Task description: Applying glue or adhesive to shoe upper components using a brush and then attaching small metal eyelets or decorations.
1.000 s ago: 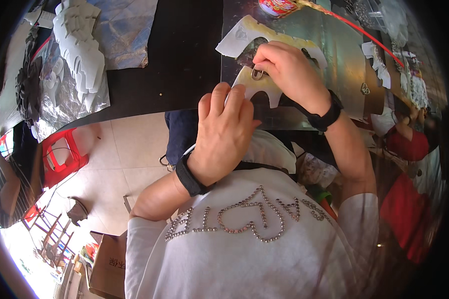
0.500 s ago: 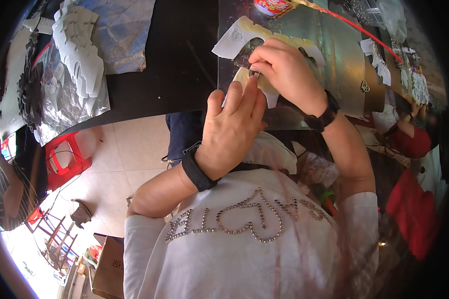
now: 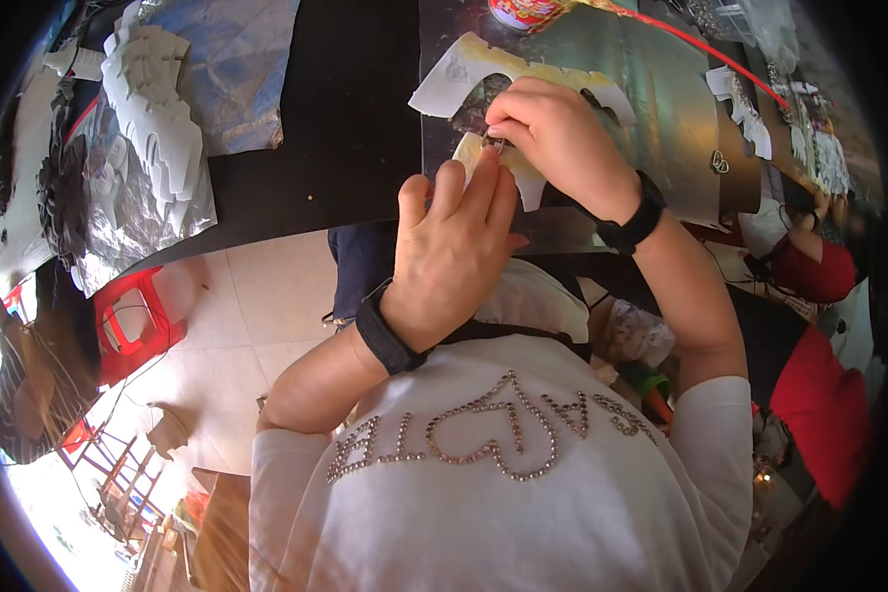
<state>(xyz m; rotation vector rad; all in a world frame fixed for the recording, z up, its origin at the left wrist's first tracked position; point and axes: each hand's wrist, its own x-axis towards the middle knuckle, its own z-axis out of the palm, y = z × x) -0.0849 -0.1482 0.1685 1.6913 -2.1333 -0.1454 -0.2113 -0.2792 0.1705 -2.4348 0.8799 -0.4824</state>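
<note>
My right hand (image 3: 553,133) pinches a small metal ring or buckle (image 3: 492,141) between thumb and fingertips. Close against it, my left hand (image 3: 452,247) reaches up with its fingers stretched out, one fingertip touching the metal piece. Under both hands lies a white curved cut-out (image 3: 530,189) with a yellowish coated edge, partly covered by my fingers. A larger white cut-out (image 3: 452,81) with a yellow-smeared edge rests just beyond them, on a shiny grey sheet (image 3: 676,128). The exact shape of the pinched metal piece is hidden.
A red patterned can (image 3: 528,12) with a red-handled brush (image 3: 696,47) across it stands at the far side. Stacked white cut-outs (image 3: 153,109) lie at left on plastic. Small metal buckles (image 3: 720,162) sit at right. A red stool (image 3: 133,321) stands at lower left.
Both hands and the table shift slightly left in the picture. The right hand still pinches the metal piece, and the left fingers stay beside it.
</note>
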